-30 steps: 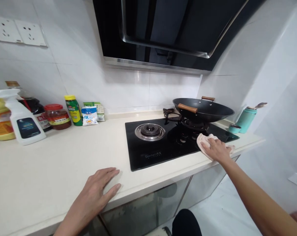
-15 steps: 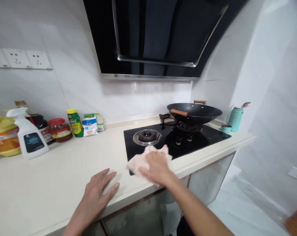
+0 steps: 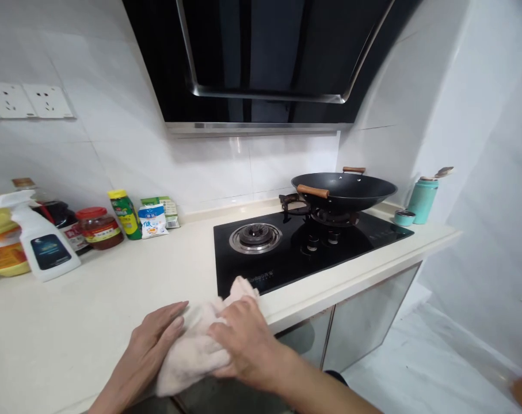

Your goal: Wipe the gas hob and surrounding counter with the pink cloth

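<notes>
A pale pink cloth [image 3: 195,351] hangs bunched over the front edge of the white counter [image 3: 71,333], by the near left corner of the black gas hob [image 3: 278,264]. My right hand [image 3: 247,339] is closed on the cloth's right side. On the cloth's left, my left hand [image 3: 152,345] has its fingers stretched out, its fingertips against or very close to the fabric; whether it touches is hard to tell. Beyond my hands is the bare left burner [image 3: 255,237]. A black wok [image 3: 345,192] with wooden handles sits on the right burner.
To the left stand a white spray bottle [image 3: 45,241], a yellow jug [image 3: 4,244], a red-lidded jar [image 3: 99,229], a green shaker [image 3: 125,214] and small packets [image 3: 152,220]. A teal flask [image 3: 422,201] and cup [image 3: 404,218] stand far right. The range hood [image 3: 261,57] hangs above.
My right hand has drawn the cloth off the hob, left and toward me, to the counter edge beside my left hand. My left hand has shifted slightly lower and left in view.
</notes>
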`<move>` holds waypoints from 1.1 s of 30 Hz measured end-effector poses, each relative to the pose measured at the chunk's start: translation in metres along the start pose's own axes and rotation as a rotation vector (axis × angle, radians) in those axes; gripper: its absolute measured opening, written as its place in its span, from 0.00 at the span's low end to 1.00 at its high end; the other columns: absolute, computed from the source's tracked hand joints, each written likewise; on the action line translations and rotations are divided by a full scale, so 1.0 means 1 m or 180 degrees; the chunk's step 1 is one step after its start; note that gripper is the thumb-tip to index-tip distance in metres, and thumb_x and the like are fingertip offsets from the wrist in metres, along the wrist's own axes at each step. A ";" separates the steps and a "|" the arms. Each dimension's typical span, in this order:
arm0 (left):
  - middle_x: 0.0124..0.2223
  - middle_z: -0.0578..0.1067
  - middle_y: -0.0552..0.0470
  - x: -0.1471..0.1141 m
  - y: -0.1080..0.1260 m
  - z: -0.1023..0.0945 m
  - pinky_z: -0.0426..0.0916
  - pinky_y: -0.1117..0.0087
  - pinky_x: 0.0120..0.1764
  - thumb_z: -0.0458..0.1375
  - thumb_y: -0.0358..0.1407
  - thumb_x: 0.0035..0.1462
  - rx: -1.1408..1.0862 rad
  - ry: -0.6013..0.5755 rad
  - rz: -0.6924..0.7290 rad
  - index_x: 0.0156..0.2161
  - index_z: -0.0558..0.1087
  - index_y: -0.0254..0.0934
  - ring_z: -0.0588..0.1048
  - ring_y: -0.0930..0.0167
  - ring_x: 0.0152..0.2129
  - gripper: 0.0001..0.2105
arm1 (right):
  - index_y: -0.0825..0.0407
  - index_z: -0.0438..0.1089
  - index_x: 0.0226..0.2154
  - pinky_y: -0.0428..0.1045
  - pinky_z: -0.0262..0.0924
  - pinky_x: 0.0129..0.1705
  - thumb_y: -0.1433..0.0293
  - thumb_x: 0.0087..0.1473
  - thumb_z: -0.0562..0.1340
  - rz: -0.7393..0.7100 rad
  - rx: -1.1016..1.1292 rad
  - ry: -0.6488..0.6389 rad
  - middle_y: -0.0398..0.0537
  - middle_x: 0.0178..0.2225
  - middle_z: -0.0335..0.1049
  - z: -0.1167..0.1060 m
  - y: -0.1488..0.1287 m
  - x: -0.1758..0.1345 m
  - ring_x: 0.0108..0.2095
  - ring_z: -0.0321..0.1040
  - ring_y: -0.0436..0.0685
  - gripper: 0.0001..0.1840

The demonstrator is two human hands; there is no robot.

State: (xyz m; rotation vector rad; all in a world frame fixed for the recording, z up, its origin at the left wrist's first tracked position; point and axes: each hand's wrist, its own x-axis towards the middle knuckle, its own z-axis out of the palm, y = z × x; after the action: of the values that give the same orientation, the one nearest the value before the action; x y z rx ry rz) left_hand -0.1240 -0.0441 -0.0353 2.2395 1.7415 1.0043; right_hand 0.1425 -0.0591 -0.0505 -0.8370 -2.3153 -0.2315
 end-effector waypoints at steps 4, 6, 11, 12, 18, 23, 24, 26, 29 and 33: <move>0.55 0.78 0.49 -0.001 0.014 -0.003 0.70 0.52 0.57 0.50 0.59 0.61 0.0392 -0.0159 -0.0020 0.53 0.78 0.45 0.75 0.56 0.53 0.27 | 0.46 0.66 0.52 0.59 0.53 0.56 0.50 0.44 0.75 0.0292 -0.0024 -0.0244 0.50 0.50 0.67 -0.039 0.053 -0.043 0.50 0.62 0.62 0.37; 0.56 0.77 0.49 -0.002 0.018 -0.003 0.69 0.51 0.57 0.50 0.59 0.61 0.0491 -0.0182 0.0006 0.54 0.77 0.45 0.74 0.56 0.53 0.27 | 0.44 0.67 0.53 0.60 0.51 0.58 0.52 0.41 0.76 0.0512 -0.0122 -0.0459 0.49 0.52 0.67 -0.063 0.084 -0.067 0.52 0.62 0.63 0.39; 0.58 0.76 0.48 -0.003 0.020 -0.002 0.66 0.50 0.58 0.50 0.60 0.61 0.0585 -0.0334 0.0044 0.55 0.76 0.46 0.71 0.55 0.56 0.29 | 0.43 0.65 0.56 0.61 0.45 0.64 0.62 0.45 0.74 0.1274 -0.0845 -0.0984 0.51 0.59 0.65 -0.125 0.177 -0.144 0.59 0.60 0.63 0.37; 0.58 0.75 0.48 -0.003 0.019 -0.002 0.65 0.49 0.58 0.49 0.60 0.61 0.0589 -0.0368 0.0016 0.56 0.76 0.46 0.70 0.55 0.57 0.29 | 0.43 0.65 0.56 0.62 0.43 0.64 0.64 0.44 0.73 0.1484 -0.1075 -0.1006 0.51 0.59 0.65 -0.137 0.198 -0.162 0.60 0.59 0.64 0.36; 0.59 0.73 0.47 -0.003 0.020 0.003 0.61 0.49 0.58 0.50 0.59 0.62 0.0659 -0.0436 0.0023 0.56 0.75 0.46 0.67 0.55 0.58 0.27 | 0.50 0.65 0.57 0.63 0.48 0.57 0.68 0.43 0.69 0.2577 -0.1833 -0.1183 0.64 0.60 0.63 -0.197 0.301 -0.232 0.59 0.61 0.71 0.37; 0.59 0.73 0.47 -0.006 0.031 0.005 0.60 0.50 0.58 0.50 0.58 0.63 0.0655 -0.0381 0.0039 0.56 0.75 0.48 0.66 0.56 0.58 0.25 | 0.55 0.69 0.53 0.61 0.52 0.45 0.70 0.43 0.69 0.2709 -0.2035 -0.1328 0.71 0.54 0.66 -0.208 0.318 -0.232 0.53 0.66 0.76 0.32; 0.58 0.73 0.47 -0.007 0.034 0.005 0.60 0.50 0.58 0.50 0.58 0.63 0.0646 -0.0367 0.0051 0.56 0.75 0.47 0.66 0.56 0.58 0.25 | 0.54 0.69 0.53 0.61 0.52 0.44 0.70 0.44 0.68 0.2652 -0.2097 -0.1372 0.70 0.52 0.67 -0.204 0.314 -0.229 0.52 0.66 0.75 0.31; 0.58 0.73 0.47 -0.009 0.038 0.004 0.60 0.51 0.57 0.50 0.57 0.64 0.0635 -0.0339 0.0104 0.55 0.75 0.47 0.66 0.56 0.57 0.25 | 0.53 0.69 0.52 0.60 0.52 0.44 0.69 0.46 0.68 0.2434 -0.2246 -0.1439 0.67 0.51 0.68 -0.193 0.299 -0.221 0.49 0.67 0.73 0.29; 0.58 0.73 0.46 -0.011 0.044 0.003 0.60 0.52 0.57 0.50 0.57 0.65 0.0606 -0.0322 0.0173 0.55 0.74 0.45 0.66 0.57 0.57 0.24 | 0.51 0.68 0.51 0.60 0.53 0.47 0.69 0.44 0.68 0.1961 -0.2404 -0.1488 0.62 0.50 0.68 -0.167 0.260 -0.200 0.46 0.66 0.70 0.29; 0.59 0.72 0.47 -0.013 0.048 0.000 0.59 0.51 0.58 0.49 0.56 0.65 0.0477 -0.0332 0.0097 0.56 0.74 0.45 0.66 0.56 0.57 0.25 | 0.54 0.67 0.50 0.60 0.52 0.49 0.67 0.40 0.69 0.1380 -0.2186 -0.1389 0.59 0.47 0.68 -0.125 0.186 -0.148 0.47 0.63 0.69 0.31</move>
State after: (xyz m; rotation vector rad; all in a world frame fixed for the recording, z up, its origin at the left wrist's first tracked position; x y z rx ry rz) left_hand -0.0863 -0.0715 -0.0179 2.3677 1.7980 0.7704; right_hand 0.4094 -0.0351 -0.0586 -1.8570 -2.3729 -0.7330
